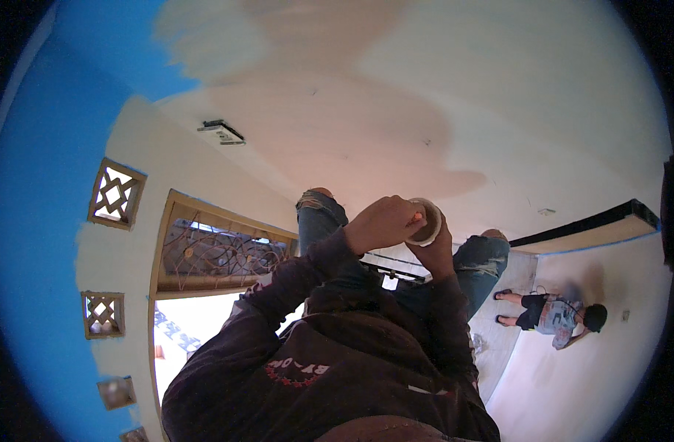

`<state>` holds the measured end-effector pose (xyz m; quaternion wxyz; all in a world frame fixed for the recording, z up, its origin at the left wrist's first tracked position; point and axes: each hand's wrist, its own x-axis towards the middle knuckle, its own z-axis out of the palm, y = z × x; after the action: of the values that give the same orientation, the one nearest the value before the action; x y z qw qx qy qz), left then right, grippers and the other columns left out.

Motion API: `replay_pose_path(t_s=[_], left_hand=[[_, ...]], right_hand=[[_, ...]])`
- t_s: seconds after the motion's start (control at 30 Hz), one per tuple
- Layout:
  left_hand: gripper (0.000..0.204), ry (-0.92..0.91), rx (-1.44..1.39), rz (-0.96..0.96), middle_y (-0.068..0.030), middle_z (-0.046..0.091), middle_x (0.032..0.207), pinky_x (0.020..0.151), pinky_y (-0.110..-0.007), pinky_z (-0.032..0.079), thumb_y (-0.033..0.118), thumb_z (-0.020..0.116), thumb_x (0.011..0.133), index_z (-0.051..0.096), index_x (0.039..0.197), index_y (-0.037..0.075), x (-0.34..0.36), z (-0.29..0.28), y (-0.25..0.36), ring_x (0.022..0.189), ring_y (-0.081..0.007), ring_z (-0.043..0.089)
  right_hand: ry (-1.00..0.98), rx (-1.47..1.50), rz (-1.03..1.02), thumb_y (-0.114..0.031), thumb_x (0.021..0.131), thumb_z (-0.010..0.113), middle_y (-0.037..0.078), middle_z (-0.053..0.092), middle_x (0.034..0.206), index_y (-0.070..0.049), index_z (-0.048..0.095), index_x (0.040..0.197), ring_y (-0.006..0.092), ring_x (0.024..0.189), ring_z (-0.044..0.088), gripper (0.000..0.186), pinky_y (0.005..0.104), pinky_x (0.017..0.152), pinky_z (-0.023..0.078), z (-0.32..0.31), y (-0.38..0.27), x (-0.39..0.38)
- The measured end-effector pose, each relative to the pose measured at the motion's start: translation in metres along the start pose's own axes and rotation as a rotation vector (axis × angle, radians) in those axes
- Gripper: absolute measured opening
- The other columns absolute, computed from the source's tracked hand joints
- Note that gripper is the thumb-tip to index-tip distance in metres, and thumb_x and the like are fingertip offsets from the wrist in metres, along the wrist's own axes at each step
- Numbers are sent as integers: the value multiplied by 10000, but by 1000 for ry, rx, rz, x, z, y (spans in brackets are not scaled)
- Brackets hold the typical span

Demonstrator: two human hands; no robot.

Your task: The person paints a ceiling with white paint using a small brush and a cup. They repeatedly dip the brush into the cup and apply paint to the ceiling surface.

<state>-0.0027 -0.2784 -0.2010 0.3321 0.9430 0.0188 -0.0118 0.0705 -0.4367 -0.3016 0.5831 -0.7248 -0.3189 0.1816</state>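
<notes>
A small round tub point(427, 233) with a pale rim is held up in front of my torso, between my knees. My right hand point(436, 254) is wrapped round its side from below right. At the tub's mouth, my left hand point(385, 223) is closed, knuckles up. A small orange bit shows by its fingers over the opening; I cannot make out what it belongs to. The tub's contents are in shadow. Before me stands a pale wall point(514, 110), with blue paint point(72, 96) bordering it unevenly at the left.
Black metal bars point(392, 271) show beneath me, between my legs. Left are a window with a curled metal grille point(226, 250) and lattice vent blocks point(117, 194). A wall switch plate point(221, 132) sits ahead. A dark-edged ledge point(595, 227) juts out right, near another person point(554, 313) standing lower down.
</notes>
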Motion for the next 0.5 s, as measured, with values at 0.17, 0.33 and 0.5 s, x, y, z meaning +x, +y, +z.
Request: replay_pose_path(t_s=[0.17, 0.33, 0.5], left_hand=[[295, 100, -58, -23, -191, 716, 862, 730, -434, 553, 334, 636, 941, 714, 1054, 73, -7, -14, 4, 777, -367, 701], [281, 163, -159, -37, -159, 727, 838, 712, -379, 557, 317, 683, 922, 718, 1017, 56, -15, -26, 0, 743, -305, 714], [231, 260, -227, -72, -124, 744, 857, 724, -341, 568, 259, 692, 921, 730, 1021, 54, -25, -29, -11, 756, -232, 723]], right_hand=[[1, -16, 14, -221, 732, 890, 148, 609, 1292, -44, 489, 1331, 270, 1213, 602, 742, 400, 1013, 496, -1, -16, 0], [26, 69, -29, -208, 733, 889, 142, 613, 1284, -45, 490, 1328, 265, 1204, 606, 735, 396, 1013, 495, 2, -19, 1], [57, 12, -61, -214, 721, 897, 150, 606, 1297, -39, 477, 1341, 273, 1207, 604, 768, 399, 1013, 498, 5, 7, -1]])
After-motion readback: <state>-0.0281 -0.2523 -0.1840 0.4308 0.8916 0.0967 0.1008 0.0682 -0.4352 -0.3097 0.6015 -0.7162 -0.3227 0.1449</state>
